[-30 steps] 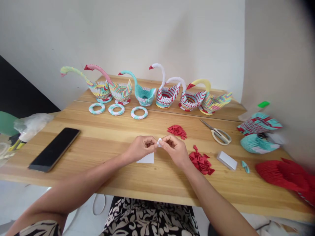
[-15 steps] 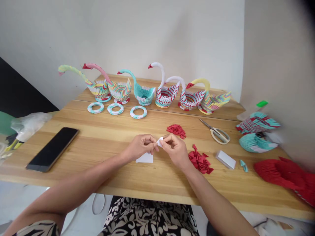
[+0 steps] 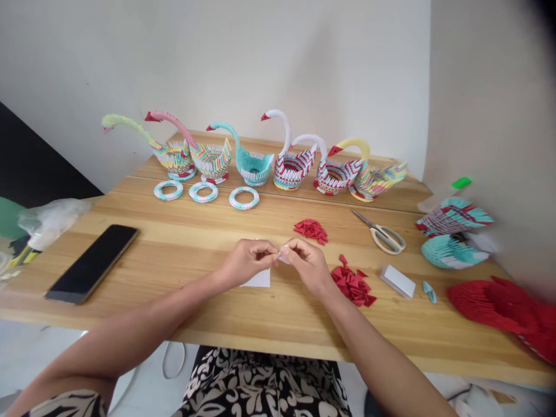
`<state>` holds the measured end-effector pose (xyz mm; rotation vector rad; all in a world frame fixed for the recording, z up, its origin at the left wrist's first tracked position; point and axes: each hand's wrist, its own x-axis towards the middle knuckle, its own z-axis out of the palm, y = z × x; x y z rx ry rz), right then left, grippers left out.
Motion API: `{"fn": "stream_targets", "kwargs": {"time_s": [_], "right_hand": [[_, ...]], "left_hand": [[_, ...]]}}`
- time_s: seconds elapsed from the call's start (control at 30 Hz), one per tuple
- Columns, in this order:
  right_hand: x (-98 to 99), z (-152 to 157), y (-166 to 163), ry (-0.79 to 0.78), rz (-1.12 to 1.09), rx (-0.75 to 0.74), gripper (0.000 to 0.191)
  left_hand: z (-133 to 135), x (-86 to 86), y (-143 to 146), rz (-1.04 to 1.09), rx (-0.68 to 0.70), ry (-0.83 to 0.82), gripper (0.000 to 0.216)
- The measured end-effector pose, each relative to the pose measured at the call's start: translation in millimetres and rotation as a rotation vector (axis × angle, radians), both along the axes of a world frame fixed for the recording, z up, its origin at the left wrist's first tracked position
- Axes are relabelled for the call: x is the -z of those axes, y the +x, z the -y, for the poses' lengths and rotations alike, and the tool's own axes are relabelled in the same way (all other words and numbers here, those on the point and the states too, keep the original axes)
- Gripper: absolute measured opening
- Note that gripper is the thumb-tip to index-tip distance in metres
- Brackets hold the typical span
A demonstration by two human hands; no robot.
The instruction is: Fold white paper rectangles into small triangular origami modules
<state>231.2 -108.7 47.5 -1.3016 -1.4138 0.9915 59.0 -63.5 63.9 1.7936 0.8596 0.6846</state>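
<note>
My left hand (image 3: 247, 262) and my right hand (image 3: 306, 263) meet over the middle of the wooden table (image 3: 182, 255). Both pinch a small white folded paper piece (image 3: 283, 255) between their fingertips. A flat white paper slip (image 3: 259, 280) lies on the table just under my left hand. Two piles of red folded paper pieces lie close by: one (image 3: 311, 230) beyond my right hand, the other (image 3: 354, 284) right of it.
Several paper swans (image 3: 254, 159) stand in a row at the back, with three paper rings (image 3: 204, 192) before them. A black phone (image 3: 92, 262) lies left, scissors (image 3: 382, 234) and a white block (image 3: 397, 281) right. Teal and red paper models (image 3: 454, 237) sit at the far right.
The white piece has sunk a little lower between my fingertips and shows less. My hands have stayed in the same spot.
</note>
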Motion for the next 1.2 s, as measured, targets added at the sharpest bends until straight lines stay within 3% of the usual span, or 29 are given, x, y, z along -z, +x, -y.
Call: {"fn": "stream_targets", "kwargs": {"time_s": [0.23,0.4,0.53,0.67,0.9,1.0,1.2], "right_hand": [[1.5,-2.8,7.9,0.026,-0.052,0.003,0.033],[0.8,-2.4,5.1,0.011,-0.006,0.005,0.019],[0.6,-0.6,3.2,0.145,0.107,0.129,0.009],[-2.1,1.6,3.8,0.293,0.226,0.13,0.008],[-2.4,2.3,2.1,0.4,0.331,0.085,0.017],[-0.5,1.9,2.5,0.363,0.293,0.053,0.016],[-2.9,3.7,5.2,0.118,0.077,0.044,0.025]], "left_hand": [[-3.2,-0.1,-2.4,0.056,-0.054,-0.063,0.021],[-4.9,0.2,-2.0,0.129,-0.082,-0.112,0.023],[-8.2,1.1,-2.8,0.154,-0.042,-0.234,0.033],[-10.2,-1.4,-4.9,0.155,0.031,-0.339,0.046],[-10.0,0.2,-4.7,0.181,0.056,-0.425,0.033],[-10.8,0.6,-4.2,0.214,0.043,-0.468,0.031],[-10.7,-2.2,-4.5,0.238,-0.002,-0.47,0.03]]}}
